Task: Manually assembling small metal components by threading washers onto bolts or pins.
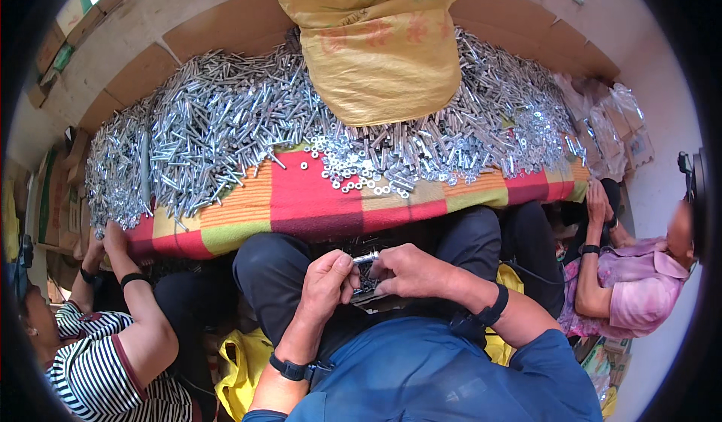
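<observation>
In front of my lap, both hands meet at a short shiny metal bolt point(365, 258). My left hand point(329, 277) pinches its left end between thumb and fingers. The fingers of my right hand point(412, 271) close round its right end and partly hide it. Below and between the hands, more small metal parts show in the dark gap between my knees. On the table ahead lies a large heap of silvery bolts point(214, 121). Loose washers point(350, 170) are scattered along the heap's near edge.
A checkered blanket point(316, 204) covers the table's near side. A large yellow woven sack point(383, 61) stands over the heap. One co-worker in a striped shirt point(113, 362) sits left, another in a pink shirt point(635, 294) right. Cardboard point(233, 27) lines the back.
</observation>
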`<state>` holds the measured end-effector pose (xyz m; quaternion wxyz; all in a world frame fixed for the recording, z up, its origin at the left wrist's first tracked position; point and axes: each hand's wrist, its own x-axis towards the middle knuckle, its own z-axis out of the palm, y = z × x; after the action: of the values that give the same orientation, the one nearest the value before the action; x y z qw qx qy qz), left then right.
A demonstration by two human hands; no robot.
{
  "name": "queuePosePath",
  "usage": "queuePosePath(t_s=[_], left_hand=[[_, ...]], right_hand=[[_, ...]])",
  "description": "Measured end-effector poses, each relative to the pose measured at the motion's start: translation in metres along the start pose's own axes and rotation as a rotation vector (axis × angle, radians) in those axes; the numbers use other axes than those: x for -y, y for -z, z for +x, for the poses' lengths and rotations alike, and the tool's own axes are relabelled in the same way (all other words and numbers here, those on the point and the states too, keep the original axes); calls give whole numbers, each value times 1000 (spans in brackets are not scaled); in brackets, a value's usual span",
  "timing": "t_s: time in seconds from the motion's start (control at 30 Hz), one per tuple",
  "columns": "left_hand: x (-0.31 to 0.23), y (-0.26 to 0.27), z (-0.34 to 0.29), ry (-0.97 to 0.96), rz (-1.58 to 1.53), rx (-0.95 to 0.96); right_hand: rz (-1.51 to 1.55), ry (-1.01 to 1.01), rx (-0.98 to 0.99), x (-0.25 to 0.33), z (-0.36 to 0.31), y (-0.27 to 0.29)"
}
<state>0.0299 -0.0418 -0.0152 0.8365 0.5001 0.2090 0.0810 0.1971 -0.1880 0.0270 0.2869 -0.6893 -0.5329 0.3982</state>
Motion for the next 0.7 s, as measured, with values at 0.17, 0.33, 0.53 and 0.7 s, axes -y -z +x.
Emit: queuePosePath(t_s=[0.17,0.33,0.53,0.7], left_hand=[[-2,0,-1,11,-14,-9],[-3,-2,-2,-29,101,-35],[-4,-4,-1,10,114,-39],[-4,-7,-1,25,235,-51]], right_hand=[[386,-42,-350,23,1,8],[501,-84,-284,17,2,11],[541,-124,-302,11,0,6],[515,-181,-258,0,-3,7]])
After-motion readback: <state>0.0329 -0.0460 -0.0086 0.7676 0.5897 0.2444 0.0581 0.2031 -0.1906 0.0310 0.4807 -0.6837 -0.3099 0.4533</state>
